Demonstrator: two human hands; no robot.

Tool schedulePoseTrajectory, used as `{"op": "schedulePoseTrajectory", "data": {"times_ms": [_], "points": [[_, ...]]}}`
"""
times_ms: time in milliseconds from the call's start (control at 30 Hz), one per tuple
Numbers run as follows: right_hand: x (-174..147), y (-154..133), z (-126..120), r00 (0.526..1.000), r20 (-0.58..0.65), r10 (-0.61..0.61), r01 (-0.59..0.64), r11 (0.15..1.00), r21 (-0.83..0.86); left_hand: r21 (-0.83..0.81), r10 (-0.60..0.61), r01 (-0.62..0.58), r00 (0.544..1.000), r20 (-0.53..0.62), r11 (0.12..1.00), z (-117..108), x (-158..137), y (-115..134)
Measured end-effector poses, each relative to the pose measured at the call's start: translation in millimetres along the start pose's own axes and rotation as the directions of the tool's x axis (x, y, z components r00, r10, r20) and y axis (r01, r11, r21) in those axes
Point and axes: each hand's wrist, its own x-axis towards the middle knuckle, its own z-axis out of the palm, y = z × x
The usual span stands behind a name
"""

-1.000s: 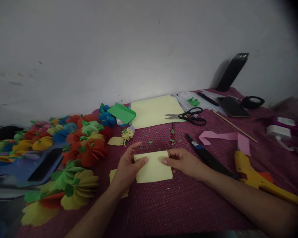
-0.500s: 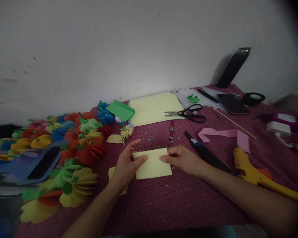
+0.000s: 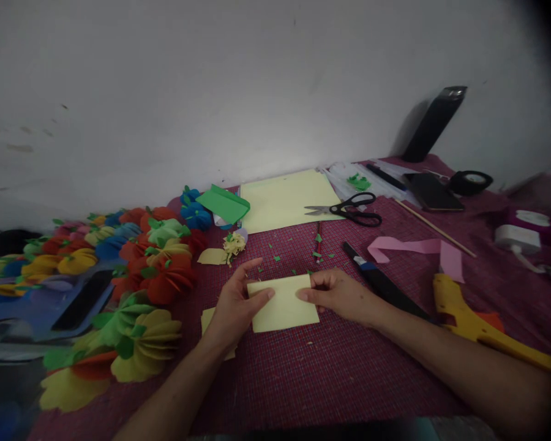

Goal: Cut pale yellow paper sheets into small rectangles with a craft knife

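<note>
Small yellow paper (image 3: 284, 306) is on the near side of the scissors (image 3: 344, 210). Left hand (image 3: 236, 303) pinches its left end, right hand (image 3: 340, 297) its right; both thumbs on top. Behind the scissors: clear plastic (image 3: 338, 176) with green scraps (image 3: 359, 182), can't tell if inside or on top. Far left of the scissors: paper pumpkins (image 3: 169, 278) piled up, some by a blue tray or sheet (image 3: 27, 312), type unclear. Glue gun (image 3: 468, 315): near side, right of the scissors.

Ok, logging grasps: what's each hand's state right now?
Left hand: closed, holding yellow paper by its left side.
Right hand: closed, holding its right side.
</note>
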Motion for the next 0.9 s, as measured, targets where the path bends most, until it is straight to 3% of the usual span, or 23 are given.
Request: {"op": "schedulePoseTrajectory", "data": {"times_ms": [667,900], "points": [[0,1,0,1.0,-0.007,0.009,-0.009,1.0,-0.007,0.067,-0.017,0.017,1.0,-0.007,0.998,-2,0,2],[-7,2,10,0.997,0.081,0.006,0.008,0.984,-0.176,0.202,-0.224,0.2,0.969,0.107,0.959,0,-6,17]]}}
